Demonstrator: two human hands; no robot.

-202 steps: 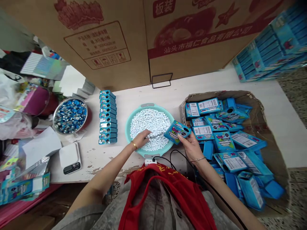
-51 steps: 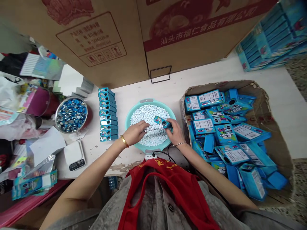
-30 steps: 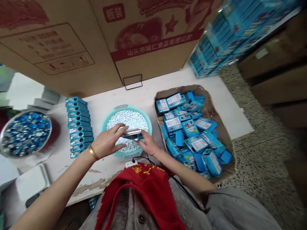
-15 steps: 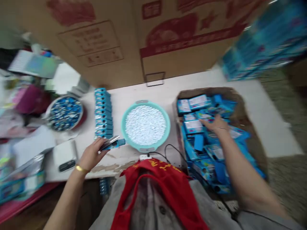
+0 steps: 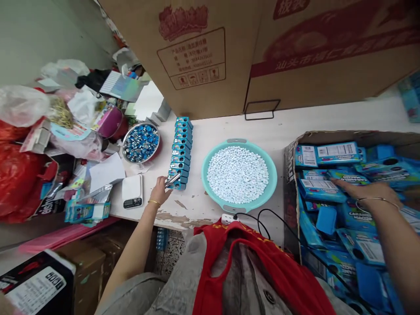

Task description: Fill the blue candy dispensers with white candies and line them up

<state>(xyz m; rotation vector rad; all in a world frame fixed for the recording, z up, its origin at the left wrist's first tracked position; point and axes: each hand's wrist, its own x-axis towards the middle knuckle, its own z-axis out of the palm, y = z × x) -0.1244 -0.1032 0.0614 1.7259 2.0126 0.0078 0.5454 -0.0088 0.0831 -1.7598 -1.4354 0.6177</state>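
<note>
My left hand is closed around a shiny metal tool, whose exact kind I cannot make out. It is at the near end of a row of small blue boxes with dark round holes. My right hand reaches into a cardboard carton of blue packs; its index finger lies stretched out over a blue pack, while the other fingers are partly hidden. Between the hands stands a turquoise basin filled with small white tablets.
A bowl of blue and silver pieces and a white scale are left of the row. Large cardboard boxes wall off the back. Bags and clutter crowd the far left. A black cable runs into the carton.
The view has turned left, so everything appears farther right. The blue box sticking out from my left hand earlier is now at the row's near end. My right hand stays in the carton.
</note>
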